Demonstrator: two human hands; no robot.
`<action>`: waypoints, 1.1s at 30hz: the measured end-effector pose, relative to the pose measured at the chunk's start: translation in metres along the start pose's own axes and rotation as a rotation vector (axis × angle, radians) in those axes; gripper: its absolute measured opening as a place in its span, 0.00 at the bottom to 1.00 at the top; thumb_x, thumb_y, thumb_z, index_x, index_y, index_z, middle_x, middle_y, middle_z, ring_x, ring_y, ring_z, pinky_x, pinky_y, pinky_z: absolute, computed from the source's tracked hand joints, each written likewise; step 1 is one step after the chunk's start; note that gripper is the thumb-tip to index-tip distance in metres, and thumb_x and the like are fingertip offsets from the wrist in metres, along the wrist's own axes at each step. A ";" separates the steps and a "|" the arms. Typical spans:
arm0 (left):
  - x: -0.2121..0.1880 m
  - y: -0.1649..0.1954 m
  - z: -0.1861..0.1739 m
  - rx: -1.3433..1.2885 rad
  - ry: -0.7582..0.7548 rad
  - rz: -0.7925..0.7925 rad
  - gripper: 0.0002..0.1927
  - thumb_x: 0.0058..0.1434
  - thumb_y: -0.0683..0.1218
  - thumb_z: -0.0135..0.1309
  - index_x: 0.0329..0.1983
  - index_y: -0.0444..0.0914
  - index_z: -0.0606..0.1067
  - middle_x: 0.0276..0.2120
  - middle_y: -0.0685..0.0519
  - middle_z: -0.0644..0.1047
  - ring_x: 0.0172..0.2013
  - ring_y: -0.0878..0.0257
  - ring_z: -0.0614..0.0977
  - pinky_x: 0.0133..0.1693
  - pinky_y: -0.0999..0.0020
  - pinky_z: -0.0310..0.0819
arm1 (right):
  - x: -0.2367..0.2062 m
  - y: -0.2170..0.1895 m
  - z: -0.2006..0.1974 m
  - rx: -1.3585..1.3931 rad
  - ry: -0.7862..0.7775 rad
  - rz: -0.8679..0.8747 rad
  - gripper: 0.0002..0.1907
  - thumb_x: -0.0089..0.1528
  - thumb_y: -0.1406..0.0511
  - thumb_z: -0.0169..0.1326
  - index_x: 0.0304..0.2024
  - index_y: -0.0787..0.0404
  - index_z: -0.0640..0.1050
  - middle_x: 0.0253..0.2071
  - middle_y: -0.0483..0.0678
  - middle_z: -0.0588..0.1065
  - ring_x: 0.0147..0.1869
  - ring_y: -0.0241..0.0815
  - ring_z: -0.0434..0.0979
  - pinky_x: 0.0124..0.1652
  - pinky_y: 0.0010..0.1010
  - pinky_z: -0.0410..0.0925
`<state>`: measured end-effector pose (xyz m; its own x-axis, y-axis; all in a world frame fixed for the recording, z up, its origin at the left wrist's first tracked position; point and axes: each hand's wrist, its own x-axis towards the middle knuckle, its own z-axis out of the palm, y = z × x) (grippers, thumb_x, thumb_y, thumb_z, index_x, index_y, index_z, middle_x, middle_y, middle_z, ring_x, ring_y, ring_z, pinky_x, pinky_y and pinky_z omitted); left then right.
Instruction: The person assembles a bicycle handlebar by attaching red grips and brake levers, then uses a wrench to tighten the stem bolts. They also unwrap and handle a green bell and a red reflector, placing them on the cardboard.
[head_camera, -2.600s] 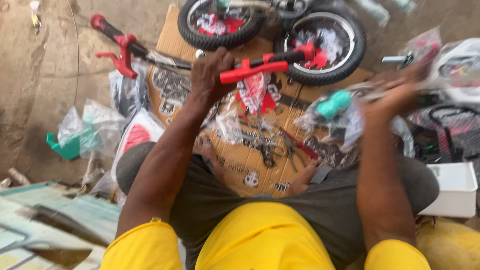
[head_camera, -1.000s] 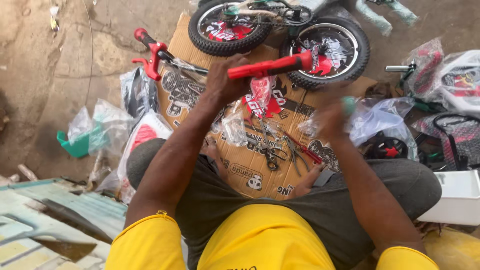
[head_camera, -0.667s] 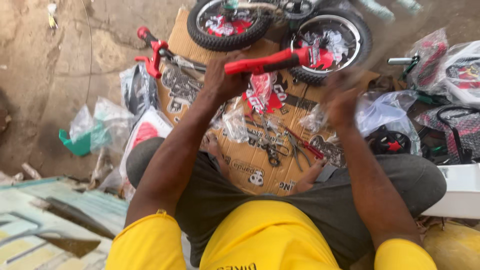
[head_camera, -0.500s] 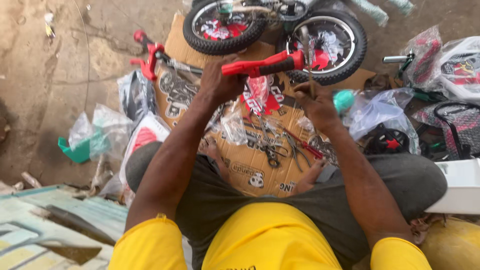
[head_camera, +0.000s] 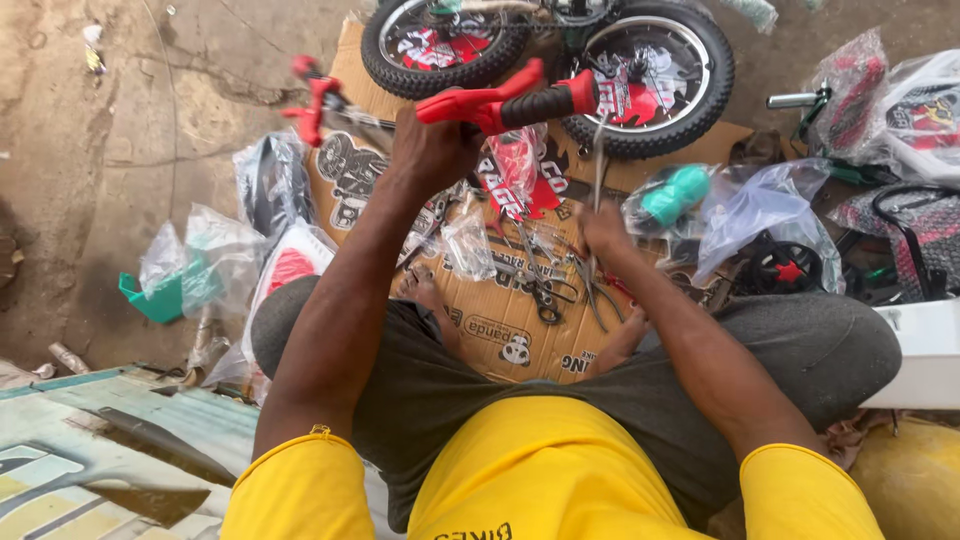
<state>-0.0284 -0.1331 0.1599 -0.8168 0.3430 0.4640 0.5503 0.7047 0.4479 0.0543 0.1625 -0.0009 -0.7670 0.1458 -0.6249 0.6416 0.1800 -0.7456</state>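
Left hand (head_camera: 432, 150): closed around a handlebar, fingers wrapped over the bar just left of the grip, arm stretched forward over the lap.
Handlebar (head_camera: 505, 103): a bright red painted metal bar with a red lever sticking up and a black ribbed rubber grip capped in red at its right end; it is held up, roughly level, above the cardboard.
Right hand (head_camera: 606, 228): fingers pinched together on a thin metal rod, low over the cardboard, below and to the right of the handlebar's grip.
Rod (head_camera: 598, 160): slender, grey, shiny, standing nearly upright from the right hand toward the grip end above; whether its top touches the grip cannot be told.
Cardboard (head_camera: 500, 320): flat brown printed sheet lying on the ground between the knees, matte and creased.
Pliers (head_camera: 545, 290): dark metal tools lying loose on the cardboard just beside the right hand.
Wheels (head_camera: 655, 75): two small black knobbly tyres with spoked rims and red inserts, lying beyond the handlebar.
Plastic bags (head_camera: 750, 205): clear, crinkled, holding small parts, one with a teal piece, scattered to both sides.
Ground (head_camera: 130, 120): bare, dusty, cracked concrete.
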 end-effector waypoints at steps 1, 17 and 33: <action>0.001 0.001 -0.002 -0.031 0.052 0.007 0.12 0.57 0.43 0.62 0.45 0.41 0.81 0.29 0.47 0.81 0.29 0.49 0.82 0.32 0.55 0.75 | 0.002 0.008 0.003 -0.073 -0.007 0.057 0.13 0.68 0.60 0.51 0.37 0.65 0.72 0.24 0.51 0.71 0.23 0.47 0.72 0.23 0.42 0.66; 0.011 0.081 -0.007 -0.879 -0.433 -0.200 0.11 0.63 0.44 0.65 0.44 0.34 0.79 0.34 0.52 0.82 0.34 0.69 0.82 0.37 0.69 0.78 | -0.024 -0.037 0.034 0.658 -0.933 0.156 0.28 0.66 0.43 0.42 0.42 0.58 0.79 0.34 0.59 0.79 0.29 0.53 0.81 0.29 0.41 0.74; 0.022 0.039 0.049 -1.071 -0.013 -0.315 0.24 0.61 0.48 0.68 0.56 0.37 0.73 0.49 0.48 0.76 0.44 0.60 0.81 0.45 0.63 0.80 | -0.064 -0.127 -0.017 0.902 -0.457 -0.258 0.18 0.65 0.54 0.55 0.51 0.57 0.71 0.37 0.48 0.77 0.34 0.44 0.80 0.30 0.36 0.75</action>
<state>-0.0336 -0.0672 0.1499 -0.9445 0.2539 0.2083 0.1785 -0.1354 0.9746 0.0222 0.1469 0.1382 -0.9273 -0.2096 -0.3103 0.3675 -0.6678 -0.6473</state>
